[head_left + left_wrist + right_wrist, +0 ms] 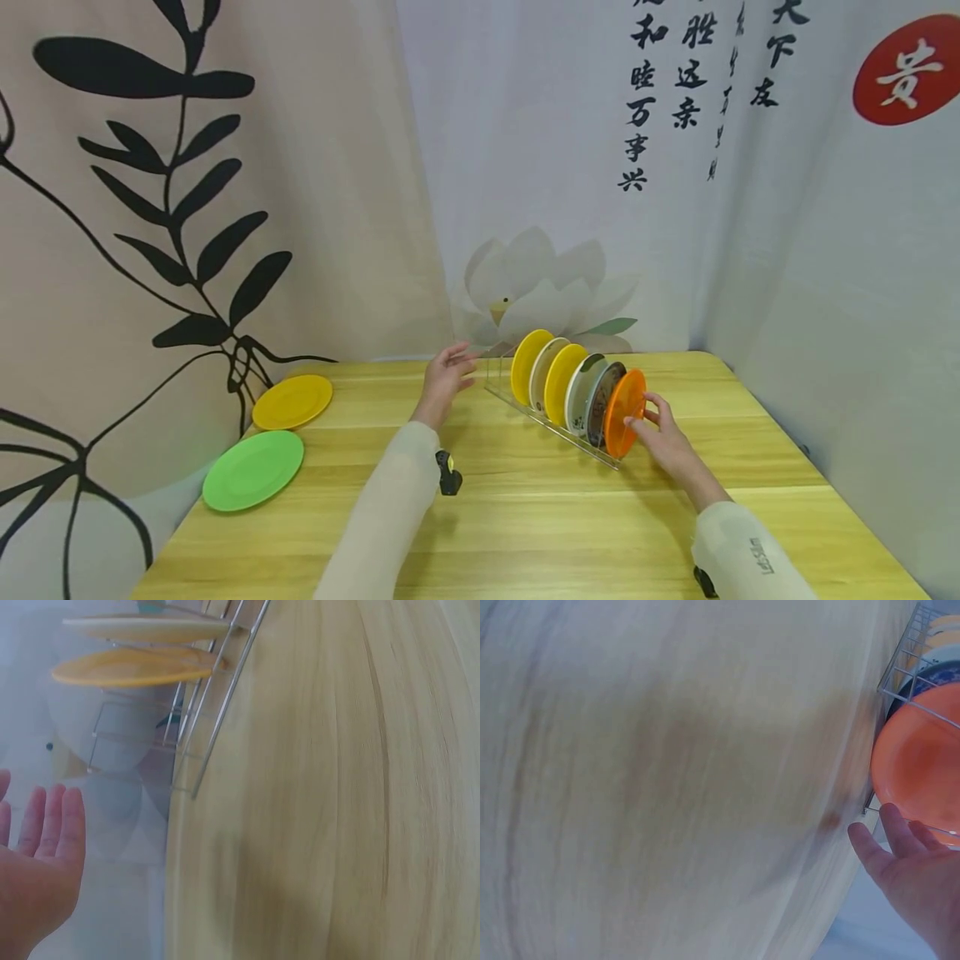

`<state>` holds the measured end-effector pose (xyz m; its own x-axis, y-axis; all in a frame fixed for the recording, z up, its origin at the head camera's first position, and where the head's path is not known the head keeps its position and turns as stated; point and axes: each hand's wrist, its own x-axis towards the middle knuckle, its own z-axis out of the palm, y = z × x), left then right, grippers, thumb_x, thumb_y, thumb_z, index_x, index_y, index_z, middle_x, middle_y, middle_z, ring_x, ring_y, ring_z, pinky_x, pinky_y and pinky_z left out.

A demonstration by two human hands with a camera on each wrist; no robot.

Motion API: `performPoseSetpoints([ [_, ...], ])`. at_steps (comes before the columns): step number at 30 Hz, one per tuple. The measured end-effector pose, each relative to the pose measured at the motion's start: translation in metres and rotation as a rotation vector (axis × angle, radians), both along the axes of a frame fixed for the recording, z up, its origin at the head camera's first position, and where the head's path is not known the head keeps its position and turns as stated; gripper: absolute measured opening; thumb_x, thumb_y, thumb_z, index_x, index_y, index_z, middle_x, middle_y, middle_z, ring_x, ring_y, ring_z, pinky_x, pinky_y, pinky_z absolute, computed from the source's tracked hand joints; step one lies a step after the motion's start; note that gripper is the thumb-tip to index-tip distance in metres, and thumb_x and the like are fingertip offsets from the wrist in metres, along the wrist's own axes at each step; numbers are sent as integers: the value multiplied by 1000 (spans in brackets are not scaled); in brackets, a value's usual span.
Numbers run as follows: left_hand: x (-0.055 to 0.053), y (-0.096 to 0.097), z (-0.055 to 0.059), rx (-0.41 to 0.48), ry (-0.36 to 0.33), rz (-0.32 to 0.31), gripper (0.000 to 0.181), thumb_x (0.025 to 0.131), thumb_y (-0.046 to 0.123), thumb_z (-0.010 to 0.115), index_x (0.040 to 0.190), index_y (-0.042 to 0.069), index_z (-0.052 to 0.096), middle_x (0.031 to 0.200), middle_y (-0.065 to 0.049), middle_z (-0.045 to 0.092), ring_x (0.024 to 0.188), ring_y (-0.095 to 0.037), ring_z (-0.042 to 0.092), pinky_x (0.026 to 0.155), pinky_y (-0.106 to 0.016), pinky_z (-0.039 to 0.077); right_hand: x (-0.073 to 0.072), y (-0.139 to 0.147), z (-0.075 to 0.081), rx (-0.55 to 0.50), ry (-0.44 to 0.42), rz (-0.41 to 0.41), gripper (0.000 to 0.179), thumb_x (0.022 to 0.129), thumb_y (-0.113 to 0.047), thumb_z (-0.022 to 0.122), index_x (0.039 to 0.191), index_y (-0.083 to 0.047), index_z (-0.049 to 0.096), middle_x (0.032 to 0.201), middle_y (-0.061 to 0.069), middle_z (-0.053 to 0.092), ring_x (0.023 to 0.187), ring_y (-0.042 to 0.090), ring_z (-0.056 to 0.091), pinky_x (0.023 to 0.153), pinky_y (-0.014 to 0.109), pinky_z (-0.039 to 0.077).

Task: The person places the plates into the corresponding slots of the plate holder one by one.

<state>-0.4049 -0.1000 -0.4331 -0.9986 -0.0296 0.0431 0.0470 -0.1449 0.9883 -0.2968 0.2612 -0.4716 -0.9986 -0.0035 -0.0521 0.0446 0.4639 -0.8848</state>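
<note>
A wire dish rack point(555, 427) holds several plates on edge in a row. At its right end stands an orange plate point(625, 412), beside a dark patterned plate point(600, 408). My right hand point(667, 437) is at the orange plate's right side, thumb and fingers spread, fingertips right by its face and the rack's end wire. The right wrist view shows these fingers point(901, 834) extended and not wrapped round the plate. Off the rack's left end, near a yellow plate point(531, 367), my left hand point(444, 385) is raised with loosely extended fingers point(56, 825) and holds nothing.
On the left of the wooden table point(525, 533) lie a green plate point(253, 471) and another yellow plate point(292, 402), both flat. A printed curtain point(345, 167) hangs behind the table, and a pale curtain point(847, 275) hangs along its right side.
</note>
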Motion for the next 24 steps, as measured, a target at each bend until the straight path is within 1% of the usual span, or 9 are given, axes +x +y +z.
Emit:
performPoseSetpoints([
  [4, 1, -12, -2, 14, -10, 23, 42, 96, 4, 61, 138, 5, 53, 130, -18, 57, 121, -37, 54, 100, -49, 48, 0, 1, 0, -1, 2, 3, 75, 103, -42, 49, 155, -13, 5, 156, 34, 18, 137, 56, 28, 109, 70, 23],
  [5, 3, -16, 1, 22, -17, 19, 43, 96, 3, 61, 138, 5, 52, 131, -18, 56, 121, -37, 54, 101, -49, 48, -1, 1, 0, -3, 3, 3, 75, 103, -41, 49, 155, -13, 5, 156, 34, 18, 137, 56, 28, 109, 70, 23],
  [7, 4, -22, 2, 26, -26, 28, 43, 96, 2, 60, 138, 4, 51, 131, -18, 56, 121, -36, 54, 102, -49, 47, 0, 1, 0, -9, 4, 1, 74, 103, -41, 49, 155, -13, 5, 156, 34, 18, 137, 56, 27, 110, 69, 22],
  [10, 5, -32, 2, 24, -40, 55, 44, 96, 1, 59, 139, 5, 50, 130, -17, 56, 120, -36, 54, 101, -48, 48, -1, 1, -1, -11, 7, -4, 73, 102, -41, 49, 155, -13, 7, 156, 34, 19, 137, 55, 28, 110, 69, 22],
  [11, 6, -35, 2, 28, -43, 62, 45, 96, 0, 59, 140, 4, 49, 131, -19, 55, 121, -36, 53, 102, -48, 47, -2, 1, -2, -6, 9, -4, 73, 102, -42, 49, 155, -13, 7, 156, 34, 19, 137, 55, 28, 110, 69, 22],
  [12, 5, -38, -1, 27, -42, 77, 46, 96, 1, 59, 140, 5, 49, 131, -18, 55, 121, -36, 53, 102, -49, 47, -2, 2, -2, -4, 8, -6, 74, 102, -42, 49, 155, -13, 7, 156, 34, 19, 137, 56, 28, 110, 69, 22],
  [14, 6, -45, -1, 38, -43, 90, 47, 96, 1, 59, 142, 5, 48, 133, -20, 54, 123, -38, 51, 104, -50, 45, -3, 2, -3, 1, 6, -11, 74, 102, -44, 49, 155, -14, 7, 156, 33, 20, 137, 56, 28, 110, 69, 22],
  [19, 15, -65, -4, 50, -50, 128, 49, 97, 2, 58, 144, 6, 45, 130, -17, 55, 122, -37, 51, 104, -49, 45, -2, 2, -3, 3, -1, -13, 75, 101, -45, 50, 155, -16, 7, 156, 32, 20, 137, 56, 27, 109, 70, 21],
  [24, 24, -89, -7, 59, -60, 194, 49, 98, 4, 57, 145, 6, 44, 128, -15, 55, 116, -32, 53, 104, -49, 44, -3, 3, -3, 5, 5, -5, 75, 101, -44, 49, 155, -14, 6, 156, 34, 20, 137, 57, 27, 109, 70, 21],
])
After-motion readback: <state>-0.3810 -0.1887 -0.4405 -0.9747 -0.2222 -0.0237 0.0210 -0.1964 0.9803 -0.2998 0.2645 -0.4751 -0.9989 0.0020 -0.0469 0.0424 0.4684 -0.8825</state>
